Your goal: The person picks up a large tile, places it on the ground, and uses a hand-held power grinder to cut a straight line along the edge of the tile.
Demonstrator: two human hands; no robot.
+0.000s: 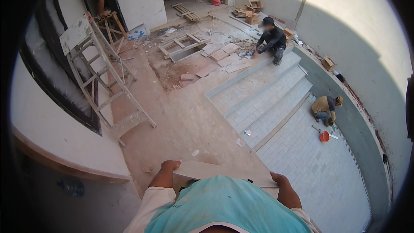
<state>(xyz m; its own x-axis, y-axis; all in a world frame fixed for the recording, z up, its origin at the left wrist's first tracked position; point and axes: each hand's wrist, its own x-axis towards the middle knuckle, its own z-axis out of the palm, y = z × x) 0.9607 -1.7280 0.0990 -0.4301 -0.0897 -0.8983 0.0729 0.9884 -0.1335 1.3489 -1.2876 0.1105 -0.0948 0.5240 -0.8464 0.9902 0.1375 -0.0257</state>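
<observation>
My left hand (171, 165) is wrapped round the left end of a long pale slab (211, 170), held across the front of my body at waist height. Its right end is gripped by my right hand (280, 178). The slab looks flat and beige-grey; whether it is stone, tile or board I cannot tell. My turquoise and white shirt hides much of its near side. Beneath and ahead of it lies a dusty concrete floor (172, 116).
A stepladder (113, 97) stands at the left. Tiled steps (263, 90) lead down into a tiled basin (310, 164) at the right. One person (274, 39) crouches on the steps, another (325, 108) beside a red bucket (324, 136). A framed floor opening (189, 53) lies ahead.
</observation>
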